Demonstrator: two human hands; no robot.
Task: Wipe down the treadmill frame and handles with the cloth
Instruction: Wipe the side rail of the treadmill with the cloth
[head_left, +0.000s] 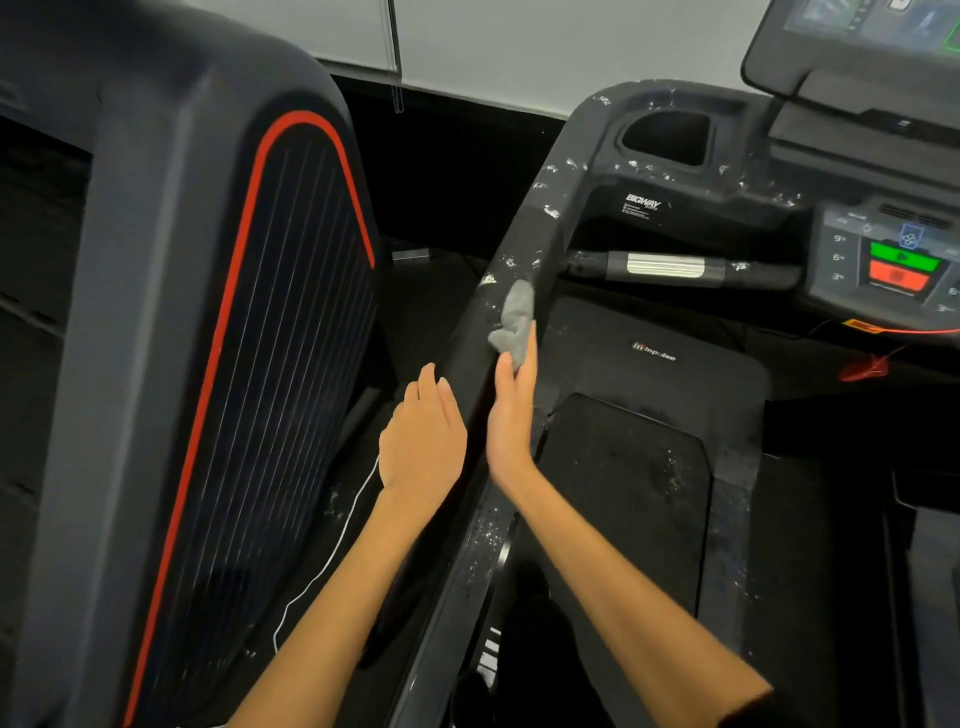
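A small grey cloth (513, 319) lies on the treadmill's left side handrail (524, 228), which is black and flecked with white residue. My right hand (511, 410) stands edge-on with straight fingers, its fingertips touching the cloth's near end against the rail. My left hand (423, 436) hovers flat and relaxed just left of the rail, holding nothing. White flecks also dot the console frame (670, 171) around the cup holder and the front grip bar (670, 267).
A neighbouring machine with a red-trimmed ribbed panel (270, 364) stands close on the left. The treadmill belt (623, 493) and motor cover lie to the right, below the control panel (898, 260) and screen. A thin white cable (332, 561) runs along the floor between machines.
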